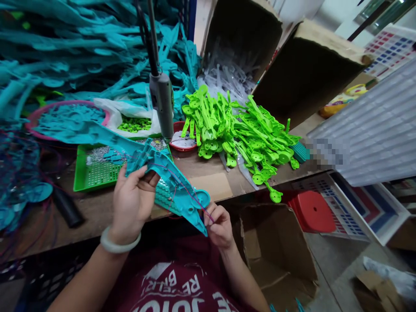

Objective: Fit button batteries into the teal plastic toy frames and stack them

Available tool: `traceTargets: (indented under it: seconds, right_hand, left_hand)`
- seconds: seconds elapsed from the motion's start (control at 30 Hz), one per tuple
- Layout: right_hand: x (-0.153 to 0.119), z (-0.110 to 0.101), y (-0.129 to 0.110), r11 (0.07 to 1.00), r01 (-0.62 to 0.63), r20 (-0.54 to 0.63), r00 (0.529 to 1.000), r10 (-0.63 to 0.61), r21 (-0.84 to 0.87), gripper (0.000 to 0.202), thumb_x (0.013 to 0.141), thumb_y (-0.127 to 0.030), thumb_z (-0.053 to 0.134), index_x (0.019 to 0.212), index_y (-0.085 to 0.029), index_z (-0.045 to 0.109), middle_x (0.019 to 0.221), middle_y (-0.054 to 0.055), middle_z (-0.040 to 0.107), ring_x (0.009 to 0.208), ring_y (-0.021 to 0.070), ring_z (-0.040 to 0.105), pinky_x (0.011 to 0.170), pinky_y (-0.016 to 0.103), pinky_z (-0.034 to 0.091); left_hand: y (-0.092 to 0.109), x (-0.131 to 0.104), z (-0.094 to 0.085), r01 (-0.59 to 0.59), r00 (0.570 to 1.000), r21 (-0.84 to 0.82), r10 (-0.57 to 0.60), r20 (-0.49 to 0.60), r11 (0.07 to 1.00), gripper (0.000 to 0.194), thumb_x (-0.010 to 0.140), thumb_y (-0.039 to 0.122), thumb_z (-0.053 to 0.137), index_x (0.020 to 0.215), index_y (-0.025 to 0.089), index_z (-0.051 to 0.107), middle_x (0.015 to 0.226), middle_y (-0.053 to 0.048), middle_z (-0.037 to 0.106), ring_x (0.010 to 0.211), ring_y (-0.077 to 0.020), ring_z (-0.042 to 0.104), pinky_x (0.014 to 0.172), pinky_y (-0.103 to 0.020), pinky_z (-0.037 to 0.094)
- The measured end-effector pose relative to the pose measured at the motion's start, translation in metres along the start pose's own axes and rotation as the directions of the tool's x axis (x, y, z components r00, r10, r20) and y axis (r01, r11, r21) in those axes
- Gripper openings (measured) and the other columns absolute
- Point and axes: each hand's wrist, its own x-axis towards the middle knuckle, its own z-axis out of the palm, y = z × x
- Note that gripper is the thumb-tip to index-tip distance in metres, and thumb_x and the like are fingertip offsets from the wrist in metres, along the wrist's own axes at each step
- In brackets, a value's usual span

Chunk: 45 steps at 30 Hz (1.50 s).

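A long teal plastic part [172, 177] is held above the table's front edge, slanting down to the right. My left hand [134, 201] grips it near the middle, fingers wrapped on its lower edge. Thin red and blue wires run along the part. Beside its right tip, my right hand [219, 225] pinches these wires [208, 213] between thumb and fingers. Behind the part lies a green tray [94, 173] with small metal pieces and teal bits. A grey electric screwdriver [161, 104] hangs upright just beyond the part.
Lime green parts [240, 130] are piled at the centre right, beside a small red bowl [183, 138]. Teal parts [97, 47] heap at the back left. A black-handled tool [67, 206] lies front left. An open carton [276, 251] and a red stool [313, 211] stand below, right.
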Motion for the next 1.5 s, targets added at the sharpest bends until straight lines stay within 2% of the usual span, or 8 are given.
traceTargets:
  seconds: [0.27, 0.43, 0.7, 0.93, 1.13, 1.23, 1.37, 1.5]
  right_hand:
    - [-0.007, 0.01, 0.003, 0.985, 0.151, -0.059, 0.986, -0.157, -0.088, 0.036, 0.069, -0.049, 0.077, 0.063, -0.024, 0.051, 0.084, 0.003, 0.049, 0.082, 0.0221, 0.052, 0.077, 0.041, 0.047]
    - [-0.02, 0.013, 0.009, 0.628, 0.46, 0.049, 0.829, -0.557, -0.628, 0.028, 0.086, -0.015, 0.061, 0.102, -0.038, 0.062, 0.087, 0.003, 0.058, 0.081, 0.0228, 0.055, 0.071, 0.042, 0.048]
    - [-0.023, 0.036, 0.03, 0.453, 0.546, 0.045, 0.672, -0.739, -0.705, 0.032, 0.092, -0.009, 0.052, 0.116, -0.029, 0.056, 0.082, 0.002, 0.059, 0.07, 0.0181, 0.057, 0.062, 0.036, 0.051]
    - [-0.006, 0.058, -0.033, 0.155, 0.901, 0.713, 0.417, -0.563, -0.405, 0.03, 0.097, -0.022, 0.048, 0.12, -0.008, 0.059, 0.09, 0.012, 0.071, 0.085, 0.0191, 0.067, 0.064, 0.029, 0.057]
    - [0.041, 0.077, -0.107, 0.289, 0.761, 0.62, 0.644, -0.449, -0.581, 0.021, 0.096, -0.02, 0.054, 0.115, -0.016, 0.061, 0.095, 0.009, 0.067, 0.085, 0.0182, 0.063, 0.077, 0.036, 0.054]
    - [0.082, 0.1, -0.1, 0.152, 0.738, 0.7, 0.672, -0.241, -0.657, 0.021, 0.09, -0.028, 0.066, 0.108, -0.016, 0.064, 0.099, 0.009, 0.064, 0.092, 0.0214, 0.056, 0.084, 0.04, 0.049]
    - [0.115, 0.127, -0.056, 0.082, 0.856, 0.858, 0.501, 0.113, -0.51, 0.011, 0.091, -0.026, 0.064, 0.093, -0.016, 0.067, 0.101, 0.009, 0.06, 0.095, 0.0222, 0.048, 0.082, 0.036, 0.046]
    - [0.12, 0.132, -0.024, 0.143, 0.857, 0.868, 0.48, 0.123, -0.495, 0.014, 0.096, -0.02, 0.055, 0.087, -0.016, 0.065, 0.094, 0.008, 0.059, 0.089, 0.0202, 0.048, 0.079, 0.033, 0.044]
  left_hand:
    - [0.004, 0.009, 0.01, -0.081, 0.997, -0.093, 0.081, -0.001, 0.992, 0.034, 0.075, 0.001, 0.067, 0.095, 0.027, 0.056, 0.087, 0.006, 0.071, 0.081, -0.0119, 0.069, 0.076, -0.025, 0.057]
    - [0.01, 0.007, 0.014, -0.143, 0.99, -0.144, 0.139, -0.037, 0.979, 0.038, 0.075, -0.001, 0.066, 0.097, 0.029, 0.058, 0.087, 0.006, 0.071, 0.08, -0.0123, 0.069, 0.074, -0.025, 0.057]
    - [0.006, 0.004, 0.024, -0.303, 0.953, -0.141, 0.3, -0.04, 0.943, 0.045, 0.073, 0.002, 0.068, 0.108, 0.027, 0.054, 0.097, 0.004, 0.07, 0.082, -0.0123, 0.067, 0.07, -0.024, 0.054]
    - [0.0, -0.004, 0.02, -0.238, 0.971, 0.067, 0.237, 0.029, 0.969, 0.051, 0.071, 0.015, 0.075, 0.116, 0.026, 0.054, 0.095, 0.001, 0.068, 0.077, -0.0156, 0.068, 0.069, -0.029, 0.058]
    - [-0.003, -0.027, -0.004, -0.021, 1.0, 0.222, 0.025, -0.016, 0.975, 0.051, 0.072, 0.021, 0.076, 0.118, 0.023, 0.054, 0.086, 0.001, 0.069, 0.068, -0.0138, 0.067, 0.066, -0.025, 0.055]
    - [-0.016, -0.036, -0.024, -0.024, 1.0, 0.309, 0.02, 0.016, 0.951, 0.051, 0.073, 0.025, 0.074, 0.12, 0.022, 0.055, 0.097, -0.001, 0.069, 0.079, -0.0143, 0.066, 0.07, -0.023, 0.052]
    - [-0.028, -0.042, -0.051, -0.112, 0.994, 0.465, 0.099, 0.054, 0.878, 0.026, 0.075, 0.025, 0.068, 0.099, 0.018, 0.062, 0.104, -0.004, 0.066, 0.101, -0.0198, 0.062, 0.082, -0.024, 0.049]
    - [-0.026, -0.045, -0.065, 0.056, 0.998, 0.469, -0.063, -0.001, 0.882, 0.032, 0.074, 0.029, 0.069, 0.102, 0.017, 0.062, 0.092, -0.004, 0.069, 0.087, -0.022, 0.065, 0.074, -0.029, 0.052]
